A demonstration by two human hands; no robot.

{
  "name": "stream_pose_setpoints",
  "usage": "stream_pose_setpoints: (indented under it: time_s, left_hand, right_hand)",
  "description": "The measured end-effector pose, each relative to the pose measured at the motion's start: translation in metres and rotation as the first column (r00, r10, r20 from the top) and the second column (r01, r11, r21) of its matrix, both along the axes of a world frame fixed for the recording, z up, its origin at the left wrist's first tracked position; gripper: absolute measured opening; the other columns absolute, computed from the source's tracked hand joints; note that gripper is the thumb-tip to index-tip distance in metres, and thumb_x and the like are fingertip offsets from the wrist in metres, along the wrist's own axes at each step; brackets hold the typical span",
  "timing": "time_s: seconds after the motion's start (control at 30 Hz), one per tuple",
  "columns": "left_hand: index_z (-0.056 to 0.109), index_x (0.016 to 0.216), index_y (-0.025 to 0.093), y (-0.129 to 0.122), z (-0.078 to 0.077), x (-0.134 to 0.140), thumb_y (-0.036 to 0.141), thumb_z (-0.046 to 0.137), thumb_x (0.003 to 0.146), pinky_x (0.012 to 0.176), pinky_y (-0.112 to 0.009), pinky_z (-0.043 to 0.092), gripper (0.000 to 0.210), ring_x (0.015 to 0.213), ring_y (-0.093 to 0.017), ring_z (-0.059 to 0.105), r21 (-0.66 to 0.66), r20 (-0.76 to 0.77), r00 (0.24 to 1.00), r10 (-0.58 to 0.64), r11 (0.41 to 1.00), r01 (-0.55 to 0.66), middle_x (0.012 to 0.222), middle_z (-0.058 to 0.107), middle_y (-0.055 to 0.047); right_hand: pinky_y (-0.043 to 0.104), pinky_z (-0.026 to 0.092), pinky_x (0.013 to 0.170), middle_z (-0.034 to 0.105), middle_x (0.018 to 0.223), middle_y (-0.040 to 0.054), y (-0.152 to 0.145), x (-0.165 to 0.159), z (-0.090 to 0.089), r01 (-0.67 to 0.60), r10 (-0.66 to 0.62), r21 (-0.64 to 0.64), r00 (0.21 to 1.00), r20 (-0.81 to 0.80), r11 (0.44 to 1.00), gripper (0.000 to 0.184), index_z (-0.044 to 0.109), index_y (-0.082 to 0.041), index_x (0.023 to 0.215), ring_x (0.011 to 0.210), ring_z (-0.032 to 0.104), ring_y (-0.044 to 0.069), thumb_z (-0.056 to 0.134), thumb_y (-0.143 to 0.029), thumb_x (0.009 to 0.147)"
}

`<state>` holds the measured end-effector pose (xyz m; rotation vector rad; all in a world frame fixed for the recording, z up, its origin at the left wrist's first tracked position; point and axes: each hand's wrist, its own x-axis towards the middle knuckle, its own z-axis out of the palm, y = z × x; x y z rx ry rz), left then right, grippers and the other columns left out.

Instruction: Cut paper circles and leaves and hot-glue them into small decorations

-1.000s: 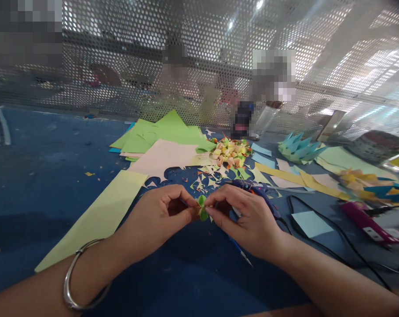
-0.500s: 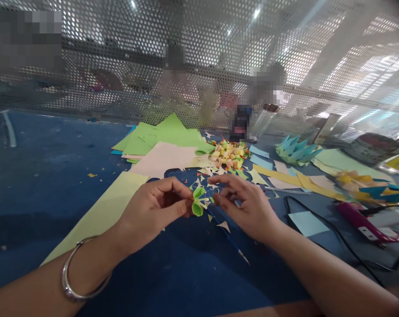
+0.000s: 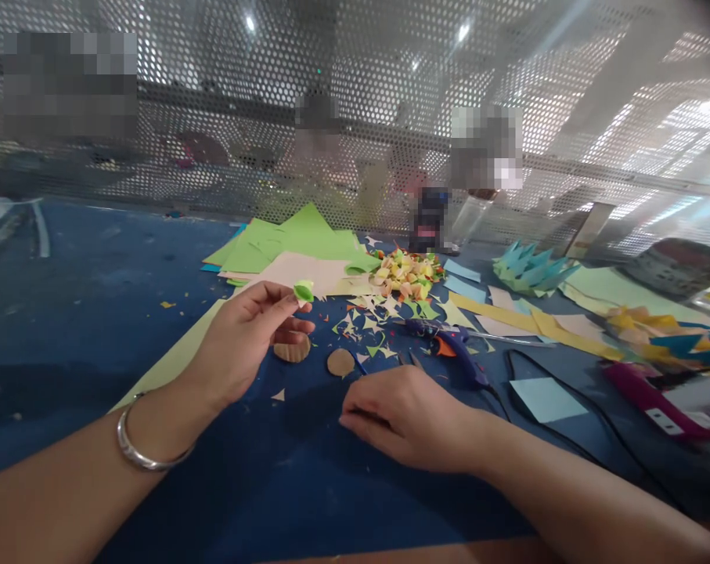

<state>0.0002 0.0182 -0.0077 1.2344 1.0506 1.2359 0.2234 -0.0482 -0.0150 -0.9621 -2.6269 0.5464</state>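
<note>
My left hand (image 3: 254,329) pinches a small green paper flower (image 3: 304,292) between thumb and forefinger, raised above the table; the other fingers are loosely curled. My right hand (image 3: 405,415) rests low on the blue table, its fingers closed and turned down. A thin blue stick, perhaps a brush (image 3: 359,363), shows just beyond its fingers and runs toward the hand; whether they grip it is hidden. Two round brown cardboard discs (image 3: 340,362) lie between the hands. A purple-blue glue gun (image 3: 457,345) lies beyond my right hand, with two pointed metal tips (image 3: 414,359) nearby.
Behind are stacked green sheets (image 3: 308,235), a pile of small paper flowers (image 3: 407,274) and scattered paper scraps (image 3: 372,321). To the right are paper strips (image 3: 507,312), a blue spiky paper piece (image 3: 531,268), a magenta power strip (image 3: 648,399) and black cable. A perforated metal screen (image 3: 225,102) stands behind.
My left hand has moved up and left with the paper flower. My right hand has drawn away from it, down to the table over the blue stick, uncovering the glue gun and discs.
</note>
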Motion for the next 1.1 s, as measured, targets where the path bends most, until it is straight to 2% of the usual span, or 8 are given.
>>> stream_pose_setpoints:
  time_s: [0.13,0.27,0.47,0.6,0.7,0.83,0.97,1.1]
  left_hand:
    - [0.064,0.087,0.019,0.007,0.004,0.015,0.038,0.07,0.085,0.053,-0.021,0.049,0.02,0.07,-0.015,0.068,0.058,-0.255,0.967,0.0,0.998,0.015,0.086,0.07,-0.003]
    - [0.069,0.082,0.018,0.032,0.01,0.054,0.034,0.064,0.085,0.06,-0.026,0.049,0.017,0.072,-0.017,0.065,0.276,-0.579,0.815,-0.012,0.938,0.21,0.08,0.072,-0.005]
    - [0.073,0.07,0.016,0.101,0.007,0.127,0.028,0.07,0.078,0.067,-0.031,0.047,0.014,0.069,-0.02,0.064,0.413,-0.625,0.773,0.112,0.887,0.206,0.073,0.074,-0.006]
    - [0.077,0.079,0.016,0.127,0.008,0.146,0.022,0.065,0.082,0.074,-0.032,0.048,0.014,0.079,-0.021,0.069,0.45,-0.61,0.776,0.16,0.876,0.174,0.084,0.078,-0.008]
    - [0.078,0.09,0.015,0.125,0.013,0.128,0.019,0.065,0.081,0.077,-0.032,0.049,0.016,0.082,-0.02,0.069,0.461,-0.625,0.765,0.155,0.864,0.202,0.091,0.079,-0.009]
    - [0.08,0.089,0.017,0.102,0.033,0.066,0.022,0.068,0.079,0.076,-0.031,0.048,0.017,0.08,-0.02,0.068,0.424,-0.703,0.704,0.099,0.854,0.303,0.089,0.078,-0.007]
    - [0.081,0.087,0.022,0.079,0.051,-0.011,0.029,0.067,0.077,0.072,-0.032,0.045,0.019,0.075,-0.023,0.067,0.273,-0.893,0.436,0.111,0.904,0.33,0.083,0.078,-0.004]
    - [0.08,0.085,0.024,0.066,0.046,-0.061,0.036,0.068,0.074,0.069,-0.032,0.043,0.021,0.074,-0.024,0.066,0.243,-0.931,0.315,0.183,0.956,0.163,0.077,0.077,-0.004]
  right_hand:
    - [0.025,0.041,0.064,0.07,0.081,0.0035,-0.002,0.002,0.002,-0.044,0.042,0.037,0.998,0.049,0.998,0.02,0.069,-0.014,0.092,0.072,0.062,0.014,0.054,-0.025,0.099]
    - [0.024,0.04,0.063,0.07,0.082,0.0031,-0.003,0.005,0.001,-0.055,0.052,0.074,0.998,0.039,0.996,0.02,0.068,-0.015,0.092,0.071,0.062,0.014,0.053,-0.027,0.099]
    - [0.024,0.041,0.063,0.072,0.084,0.0029,0.004,0.006,0.001,-0.038,0.035,0.059,0.998,0.047,0.998,0.016,0.068,-0.015,0.091,0.073,0.063,0.014,0.056,-0.024,0.096]
    - [0.024,0.041,0.062,0.071,0.081,0.002,0.012,0.009,-0.002,-0.018,0.016,0.052,1.0,0.027,0.998,0.015,0.067,-0.016,0.088,0.072,0.063,0.014,0.057,-0.022,0.095]
    - [0.024,0.043,0.066,0.07,0.083,0.0025,0.013,0.012,-0.004,-0.004,0.005,0.041,1.0,-0.017,0.999,0.017,0.067,-0.016,0.091,0.074,0.063,0.014,0.054,-0.024,0.098]
    - [0.025,0.044,0.067,0.069,0.081,0.003,0.009,0.013,-0.004,0.018,-0.017,0.032,0.998,-0.054,0.999,0.021,0.068,-0.016,0.091,0.072,0.063,0.014,0.052,-0.026,0.1]
    - [0.026,0.043,0.066,0.069,0.08,0.0028,0.005,0.011,-0.004,0.019,-0.018,0.028,0.998,-0.059,0.999,0.02,0.068,-0.017,0.09,0.071,0.063,0.014,0.052,-0.026,0.1]
    - [0.026,0.042,0.064,0.069,0.08,0.0024,0.007,0.008,-0.005,0.059,-0.057,0.039,0.997,-0.045,0.997,0.019,0.068,-0.017,0.09,0.068,0.062,0.013,0.053,-0.024,0.098]
